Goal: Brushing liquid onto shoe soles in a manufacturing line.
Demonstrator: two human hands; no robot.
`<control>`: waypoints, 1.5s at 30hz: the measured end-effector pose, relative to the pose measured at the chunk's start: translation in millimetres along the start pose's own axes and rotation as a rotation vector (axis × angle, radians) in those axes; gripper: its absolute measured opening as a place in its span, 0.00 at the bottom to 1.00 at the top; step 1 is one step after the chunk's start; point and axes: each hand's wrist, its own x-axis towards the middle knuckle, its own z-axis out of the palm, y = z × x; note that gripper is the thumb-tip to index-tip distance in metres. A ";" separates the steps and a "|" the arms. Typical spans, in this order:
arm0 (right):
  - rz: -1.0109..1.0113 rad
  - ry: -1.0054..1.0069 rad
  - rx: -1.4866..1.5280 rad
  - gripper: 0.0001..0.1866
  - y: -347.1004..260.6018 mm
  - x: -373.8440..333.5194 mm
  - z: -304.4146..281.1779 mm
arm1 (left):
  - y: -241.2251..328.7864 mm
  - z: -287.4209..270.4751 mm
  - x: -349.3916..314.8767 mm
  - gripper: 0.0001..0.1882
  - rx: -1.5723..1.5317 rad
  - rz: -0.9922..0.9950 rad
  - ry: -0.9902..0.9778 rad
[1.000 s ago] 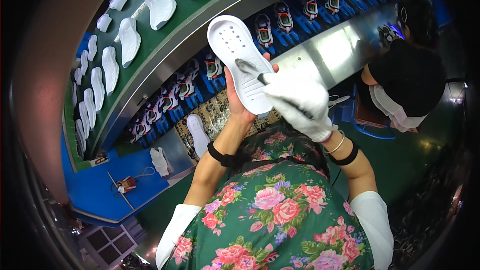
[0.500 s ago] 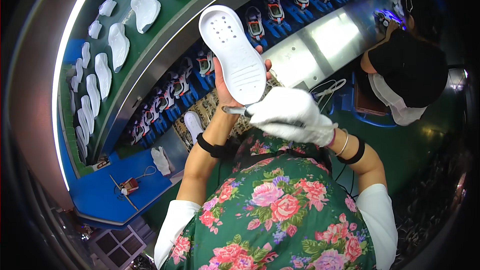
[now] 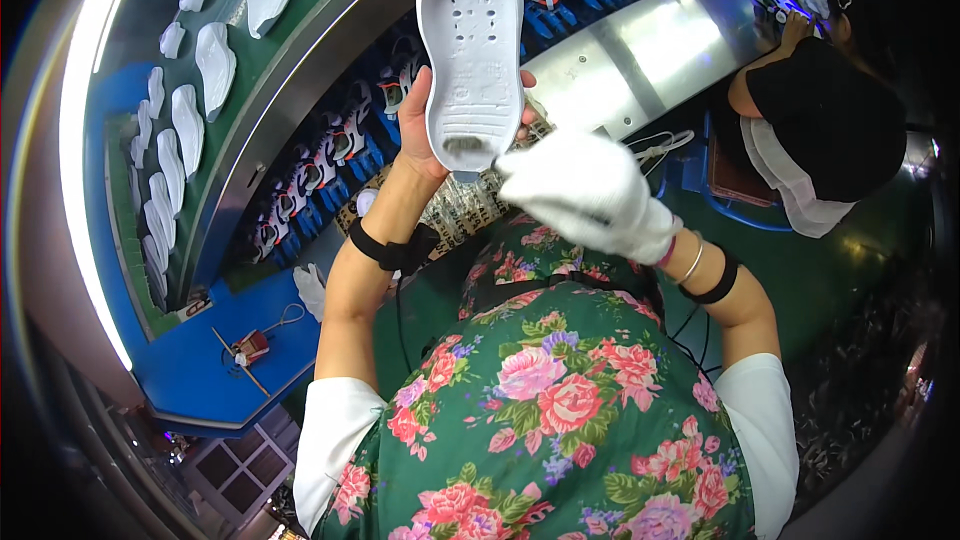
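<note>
My bare left hand (image 3: 418, 130) is closed round the lower sides of a white shoe sole (image 3: 475, 70). The sole is held upright, with its inner face and raised rim toward me. Small holes dot its upper part and ridges cross the lower part. A dark, blurred patch shows at its lower end; whether it is a mark or a tool tip I cannot tell. Close to that end is my right hand (image 3: 590, 190), in a white knitted glove, its fingers curled. It grips a slim tool, plain in the earlier frame but mostly hidden now.
White soles and smaller pieces lie on a green conveyor (image 3: 330, 10) at the left. Several shoes sit on blue holders along a metal line (image 3: 595, 85). A blue table (image 3: 190, 380) holds a small corded item. At the right, a person in black (image 3: 825, 120) handles a shoe.
The left hand has raised the sole and turned it more upright. My gloved right hand has risen slightly beside its lower end, where a dark patch now shows. The tool is less visible.
</note>
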 end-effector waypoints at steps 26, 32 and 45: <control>0.530 0.254 0.553 0.07 -3.7 -19.5 -8.6 | -0.6 0.1 50.4 0.43 0.060 -0.067 -0.013; 0.540 0.104 0.500 0.07 7.4 -23.0 -27.1 | -15.2 -10.5 44.1 0.43 0.061 -0.062 0.158; 0.384 0.262 0.185 0.12 14.6 -14.2 -89.9 | -32.4 25.9 81.9 0.43 0.030 -0.033 0.216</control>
